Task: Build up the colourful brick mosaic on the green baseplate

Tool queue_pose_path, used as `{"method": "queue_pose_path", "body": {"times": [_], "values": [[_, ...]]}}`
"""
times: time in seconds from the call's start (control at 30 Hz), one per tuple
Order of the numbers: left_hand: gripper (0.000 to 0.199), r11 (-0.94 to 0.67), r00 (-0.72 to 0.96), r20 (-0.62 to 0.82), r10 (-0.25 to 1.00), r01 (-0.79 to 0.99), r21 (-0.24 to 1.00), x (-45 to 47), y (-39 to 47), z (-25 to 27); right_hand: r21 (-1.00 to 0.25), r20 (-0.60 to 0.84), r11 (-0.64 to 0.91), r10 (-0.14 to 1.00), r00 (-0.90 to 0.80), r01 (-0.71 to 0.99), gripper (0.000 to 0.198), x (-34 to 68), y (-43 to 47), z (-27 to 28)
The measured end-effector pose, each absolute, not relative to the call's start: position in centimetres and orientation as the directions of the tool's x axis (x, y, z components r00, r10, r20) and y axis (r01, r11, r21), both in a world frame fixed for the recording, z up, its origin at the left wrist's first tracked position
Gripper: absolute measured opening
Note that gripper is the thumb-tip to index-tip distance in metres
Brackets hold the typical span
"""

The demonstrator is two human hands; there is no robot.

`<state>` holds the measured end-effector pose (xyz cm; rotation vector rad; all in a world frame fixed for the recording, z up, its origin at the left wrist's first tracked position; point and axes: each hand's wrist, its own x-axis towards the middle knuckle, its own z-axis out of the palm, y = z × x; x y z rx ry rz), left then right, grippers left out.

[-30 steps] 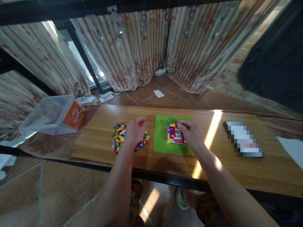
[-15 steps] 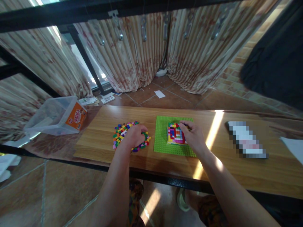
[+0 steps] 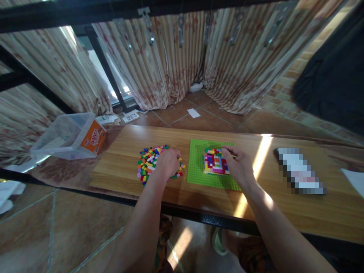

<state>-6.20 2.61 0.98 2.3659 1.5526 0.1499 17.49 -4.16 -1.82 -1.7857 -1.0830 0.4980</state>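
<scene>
My left hand [image 3: 169,163] is over the right part of a pile of small toy bricks [image 3: 147,163] in many colours. Its fingers curl down and partly hide; I cannot make out what is in them. On a green studded baseplate [image 3: 195,167] stands a low, roughly square block of multicoloured bricks [image 3: 215,162]. My right hand [image 3: 239,167] is at the block's right side, thumb and fingertips pinched together by its far right corner. The hand covers part of that side, and whatever the pinch holds is hidden.
A dark-edged, pixelated flat object [image 3: 300,170] lies on the wooden table [image 3: 113,167] to the right, with white paper [image 3: 354,180] beyond it. A clear plastic bin [image 3: 68,142] with an orange label stands off the table's left end. Curtains [image 3: 170,64] hang behind.
The view has shifted slightly, moving the table things a little to the right. My right hand has drawn slightly rightward from the brick block's top. My left hand stays at the pile.
</scene>
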Motion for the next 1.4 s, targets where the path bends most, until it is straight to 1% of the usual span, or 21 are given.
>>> {"method": "queue_pose_path", "body": {"times": [0.1,0.13,0.2,0.27,0.33,0.37,0.43,0.5,0.6,0.67,0.77,0.87,0.97,1.07,1.17,1.27,1.4], "values": [[0.024,-0.362,0.402,-0.043,0.915,0.861,0.357,-6.1,2.8,0.9,-0.892,0.140,-0.130,0.830,0.539,0.433,0.041,17.8,-4.2,-2.0],[0.025,-0.354,0.396,-0.023,0.918,0.845,0.400,-6.1,2.8,0.9,-0.892,0.160,-0.115,0.824,0.544,0.437,0.040,17.8,-4.2,-2.0],[0.027,-0.339,0.388,0.023,0.921,0.773,0.536,-5.9,2.9,1.0,-0.877,0.235,-0.063,0.809,0.539,0.477,0.035,17.7,-4.3,-1.8],[0.027,-0.313,0.395,0.057,0.917,0.624,0.716,-5.6,2.9,1.1,-0.842,0.345,0.026,0.794,0.500,0.539,0.029,17.3,-4.6,-1.4],[0.025,-0.239,0.404,0.053,0.913,0.425,0.873,-5.1,2.8,1.3,-0.801,0.447,0.139,0.786,0.428,0.582,0.023,16.6,-5.0,-0.8],[0.023,-0.186,0.410,0.039,0.911,0.325,0.927,-4.9,2.7,1.4,-0.784,0.484,0.194,0.785,0.386,0.589,0.020,16.2,-5.1,-0.5],[0.021,-0.055,0.430,-0.016,0.903,0.151,0.987,-4.2,2.4,1.5,-0.761,0.517,0.274,0.803,0.295,0.588,0.017,15.3,-5.4,0.0],[0.022,0.081,0.456,-0.075,0.887,0.007,0.997,-3.6,2.0,1.7,-0.747,0.521,0.327,0.828,0.205,0.579,0.017,14.4,-5.7,0.3],[0.025,0.250,0.500,-0.134,0.856,-0.172,0.953,-2.7,1.5,1.8,-0.735,0.516,0.357,0.846,0.134,0.576,0.016,13.5,-5.9,0.3],[0.025,0.318,0.518,-0.148,0.843,-0.258,0.912,-2.2,1.2,1.8,-0.713,0.522,0.358,0.845,0.116,0.603,0.019,13.2,-6.1,0.1],[0.026,0.364,0.524,-0.156,0.837,-0.321,0.874,-1.7,0.9,1.8,-0.673,0.541,0.331,0.830,0.136,0.661,0.023,13.1,-6.2,-0.1],[0.024,0.379,0.530,-0.162,0.833,-0.332,0.864,-1.4,0.7,1.9,-0.691,0.543,0.307,0.818,0.189,0.655,0.015,13.2,-6.2,-0.1],[0.024,0.380,0.539,-0.168,0.825,-0.311,0.871,-1.3,0.5,1.9,-0.740,0.526,0.313,0.820,0.223,0.595,0.012,13.3,-6.2,0.2],[0.026,0.327,0.543,-0.136,0.828,-0.272,0.905,-1.3,0.4,1.9,-0.792,0.487,0.307,0.838,0.244,0.527,0.013,13.4,-6.3,0.5],[0.023,0.260,0.540,-0.104,0.836,-0.222,0.940,-1.2,0.4,1.7,-0.848,0.425,0.267,0.859,0.287,0.457,0.015,13.4,-6.3,0.5],[0.022,0.232,0.546,-0.094,0.833,-0.190,0.954,-1.0,0.3,1.7,-0.897,0.357,0.225,0.877,0.322,0.380,0.017,13.4,-6.3,0.4],[0.023,0.158,0.557,-0.041,0.829,-0.163,0.974,-0.7,0.1,1.8,-0.944,0.281,0.203,0.909,0.307,0.260,0.020,13.6,-6.1,0.2]]}}
